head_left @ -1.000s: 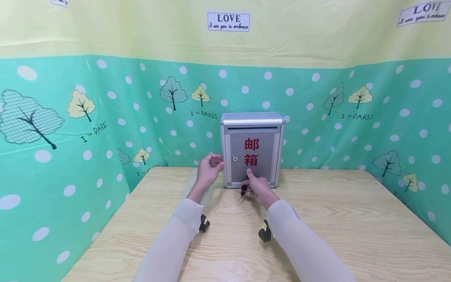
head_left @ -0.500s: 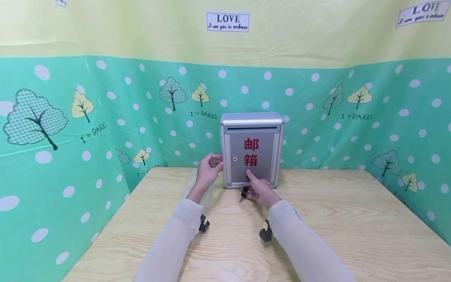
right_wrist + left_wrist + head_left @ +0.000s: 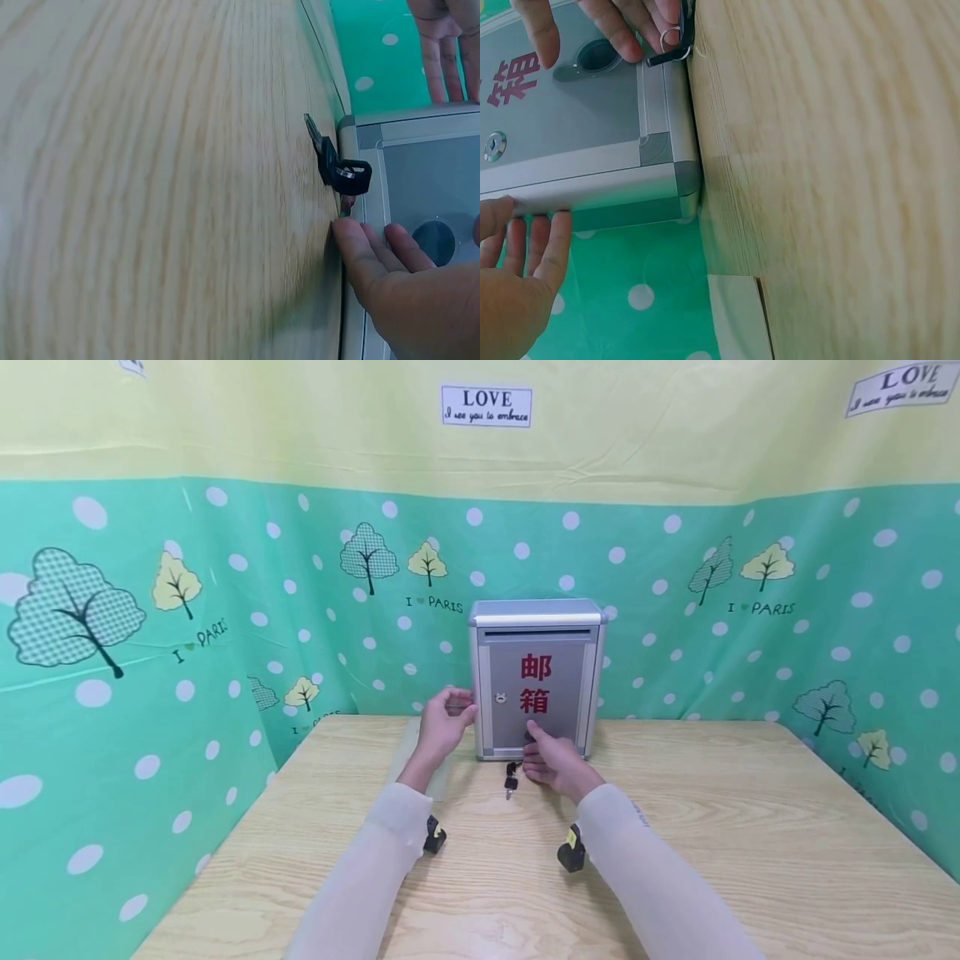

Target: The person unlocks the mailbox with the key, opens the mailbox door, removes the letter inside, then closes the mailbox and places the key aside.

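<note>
A silver-grey mailbox (image 3: pixel 577 677) with red characters and a small lock (image 3: pixel 501 698) stands upright at the back of the table. My left hand (image 3: pixel 442 727) touches its left side with the fingertips, fingers nearly straight in the left wrist view. My right hand (image 3: pixel 555 764) is at the lower front of the mailbox, fingers extended near its bottom edge and thumb raised apart from them. Two black-headed keys (image 3: pixel 327 161) on a ring are beside its fingertips, close to the mailbox's base. A dark round spot (image 3: pixel 433 241) shows on the door near the right hand.
A pale flat sheet (image 3: pixel 406 756) lies on the wooden table (image 3: pixel 675 860) left of the mailbox, partly hidden by my left arm. A green and yellow printed curtain (image 3: pixel 660 560) hangs behind and at both sides.
The keys have gone from between my right fingers to beside the fingertips, at the mailbox's base. My right hand has shifted slightly right and its fingers have straightened. My left hand has stayed put.
</note>
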`<state>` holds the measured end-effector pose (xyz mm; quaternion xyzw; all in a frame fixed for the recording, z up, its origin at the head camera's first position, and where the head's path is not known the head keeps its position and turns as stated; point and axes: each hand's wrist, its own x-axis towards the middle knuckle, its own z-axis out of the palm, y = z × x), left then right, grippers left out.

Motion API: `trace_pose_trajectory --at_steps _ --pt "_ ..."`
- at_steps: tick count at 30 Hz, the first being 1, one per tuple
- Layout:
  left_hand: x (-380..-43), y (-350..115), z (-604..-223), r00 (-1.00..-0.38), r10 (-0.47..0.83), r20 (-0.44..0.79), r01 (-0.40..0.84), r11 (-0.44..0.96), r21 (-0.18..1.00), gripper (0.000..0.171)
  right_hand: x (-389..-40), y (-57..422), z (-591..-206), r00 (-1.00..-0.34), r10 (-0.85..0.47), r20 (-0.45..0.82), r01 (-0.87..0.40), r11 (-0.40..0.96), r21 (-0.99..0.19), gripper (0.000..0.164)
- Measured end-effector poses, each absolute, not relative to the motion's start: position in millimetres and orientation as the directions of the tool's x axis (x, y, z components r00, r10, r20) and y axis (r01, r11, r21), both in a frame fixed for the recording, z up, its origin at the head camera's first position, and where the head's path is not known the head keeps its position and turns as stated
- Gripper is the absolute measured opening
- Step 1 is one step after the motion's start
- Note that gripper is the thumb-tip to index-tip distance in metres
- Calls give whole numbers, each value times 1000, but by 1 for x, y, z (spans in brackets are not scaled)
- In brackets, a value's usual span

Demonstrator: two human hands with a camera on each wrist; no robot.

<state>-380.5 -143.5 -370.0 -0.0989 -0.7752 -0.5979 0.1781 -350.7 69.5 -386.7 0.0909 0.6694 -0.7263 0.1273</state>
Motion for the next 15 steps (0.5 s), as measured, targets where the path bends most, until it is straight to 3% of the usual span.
trace_pose_trajectory --at_steps 10,15 --pt "-378 -145 -370 -918 -62 393 365 259 894 24 -352 77 -389 -942 -111 -318 329 -95 -940 68" --pt "-373 -144 -367 -922 -60 383 343 334 878 24 -353 83 -388 -940 -147 -307 323 -106 -940 62"
